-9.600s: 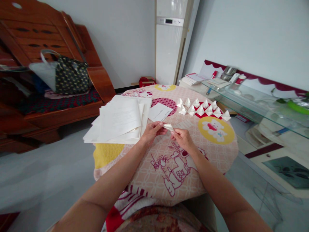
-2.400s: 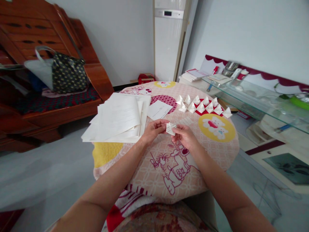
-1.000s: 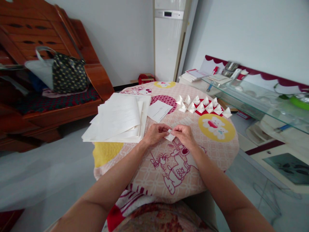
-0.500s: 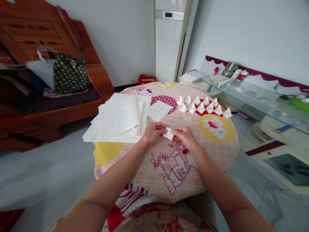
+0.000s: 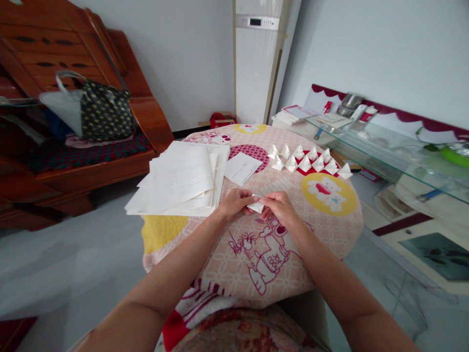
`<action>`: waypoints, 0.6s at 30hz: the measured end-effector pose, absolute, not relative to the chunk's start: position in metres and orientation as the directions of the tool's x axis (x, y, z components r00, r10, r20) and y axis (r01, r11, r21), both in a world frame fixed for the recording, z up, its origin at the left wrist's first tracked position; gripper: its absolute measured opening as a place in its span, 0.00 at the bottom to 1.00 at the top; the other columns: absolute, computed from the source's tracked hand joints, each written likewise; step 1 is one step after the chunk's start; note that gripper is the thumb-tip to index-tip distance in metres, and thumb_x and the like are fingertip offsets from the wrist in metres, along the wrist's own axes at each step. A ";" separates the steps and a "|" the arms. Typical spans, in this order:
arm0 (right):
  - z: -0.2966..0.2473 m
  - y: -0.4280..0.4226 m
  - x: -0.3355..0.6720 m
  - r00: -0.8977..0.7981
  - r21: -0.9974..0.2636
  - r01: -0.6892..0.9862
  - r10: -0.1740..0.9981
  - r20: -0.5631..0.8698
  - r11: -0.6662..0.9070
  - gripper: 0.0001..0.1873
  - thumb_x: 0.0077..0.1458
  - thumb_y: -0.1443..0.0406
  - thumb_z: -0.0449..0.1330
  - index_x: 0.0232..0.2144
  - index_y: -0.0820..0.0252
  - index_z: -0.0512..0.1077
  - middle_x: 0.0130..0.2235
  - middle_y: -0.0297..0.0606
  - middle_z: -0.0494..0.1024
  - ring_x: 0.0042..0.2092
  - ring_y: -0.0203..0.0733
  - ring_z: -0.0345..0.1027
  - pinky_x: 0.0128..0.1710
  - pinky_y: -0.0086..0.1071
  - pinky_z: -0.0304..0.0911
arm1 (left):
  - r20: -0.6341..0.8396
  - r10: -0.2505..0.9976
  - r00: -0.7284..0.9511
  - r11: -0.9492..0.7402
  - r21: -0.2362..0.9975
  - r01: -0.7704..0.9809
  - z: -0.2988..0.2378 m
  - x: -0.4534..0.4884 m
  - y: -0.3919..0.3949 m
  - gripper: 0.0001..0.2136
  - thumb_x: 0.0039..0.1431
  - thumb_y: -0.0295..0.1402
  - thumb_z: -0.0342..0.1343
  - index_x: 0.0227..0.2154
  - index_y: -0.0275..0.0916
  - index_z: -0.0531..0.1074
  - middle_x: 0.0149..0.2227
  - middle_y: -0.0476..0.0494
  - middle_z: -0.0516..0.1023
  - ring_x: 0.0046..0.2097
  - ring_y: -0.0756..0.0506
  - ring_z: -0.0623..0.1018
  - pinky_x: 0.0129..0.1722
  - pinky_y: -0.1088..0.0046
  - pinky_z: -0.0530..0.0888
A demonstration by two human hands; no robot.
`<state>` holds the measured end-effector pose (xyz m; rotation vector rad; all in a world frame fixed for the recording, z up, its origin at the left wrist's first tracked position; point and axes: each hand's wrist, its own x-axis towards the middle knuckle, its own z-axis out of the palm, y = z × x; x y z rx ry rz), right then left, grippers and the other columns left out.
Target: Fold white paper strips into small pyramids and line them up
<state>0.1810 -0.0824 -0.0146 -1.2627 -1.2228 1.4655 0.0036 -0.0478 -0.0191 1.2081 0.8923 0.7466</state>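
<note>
Over tablecloth (image 5: 256, 264), fingertips (image 5: 252, 197) pinching folded paper (image 5: 256, 207).

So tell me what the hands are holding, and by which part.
Both hold one small folded paper piece: left hand pinches its left edge, right hand its right edge, fingers meeting over it.

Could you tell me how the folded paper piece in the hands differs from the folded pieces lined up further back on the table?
The folded piece is pinched between the left hand and right hand; the lined-up pieces rest untouched on the tablecloth. It is single; they form two rows. Both are small white paper.
</note>
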 end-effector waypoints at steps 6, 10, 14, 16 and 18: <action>-0.013 -0.084 0.179 -0.232 -0.973 -0.022 0.948 -0.217 -0.228 0.21 0.44 0.49 0.69 0.24 0.62 0.74 0.20 0.40 0.79 0.20 0.40 0.74 0.19 0.28 0.69 | -0.123 0.927 0.353 0.150 0.987 -0.049 -0.020 0.006 -0.049 0.16 0.45 0.41 0.68 0.20 0.35 0.71 0.18 0.50 0.71 0.19 0.53 0.68 0.19 0.78 0.62; -0.013 -0.083 0.179 -0.207 -0.979 -0.028 0.959 -0.192 -0.202 0.21 0.44 0.49 0.68 0.23 0.62 0.74 0.19 0.38 0.77 0.18 0.38 0.71 0.16 0.26 0.64 | -0.128 0.935 0.330 0.156 0.986 -0.062 -0.016 0.007 -0.051 0.15 0.44 0.40 0.67 0.18 0.36 0.69 0.16 0.50 0.70 0.18 0.53 0.67 0.18 0.77 0.60; -0.014 -0.084 0.179 -0.264 -0.972 -0.044 0.941 -0.210 -0.230 0.22 0.45 0.49 0.68 0.25 0.63 0.75 0.21 0.40 0.79 0.20 0.39 0.73 0.20 0.28 0.68 | -0.110 0.949 0.295 0.139 0.987 -0.077 -0.013 0.007 -0.051 0.14 0.44 0.39 0.65 0.17 0.36 0.68 0.15 0.51 0.69 0.17 0.53 0.66 0.17 0.77 0.59; -0.014 -0.084 0.180 -0.309 -0.969 -0.036 0.925 -0.220 -0.243 0.22 0.44 0.49 0.69 0.25 0.64 0.75 0.23 0.41 0.80 0.22 0.39 0.74 0.21 0.28 0.69 | -0.100 0.960 0.262 0.125 0.989 -0.082 -0.013 0.006 -0.050 0.14 0.44 0.38 0.65 0.16 0.37 0.67 0.14 0.51 0.68 0.16 0.54 0.65 0.17 0.77 0.57; -0.013 -0.084 0.179 -0.326 -0.970 -0.018 0.919 -0.221 -0.240 0.21 0.44 0.50 0.69 0.23 0.63 0.74 0.23 0.41 0.80 0.22 0.38 0.74 0.21 0.27 0.68 | -0.098 0.966 0.240 0.119 0.990 -0.076 -0.014 0.005 -0.049 0.14 0.44 0.37 0.64 0.15 0.37 0.67 0.13 0.51 0.67 0.16 0.54 0.64 0.17 0.77 0.56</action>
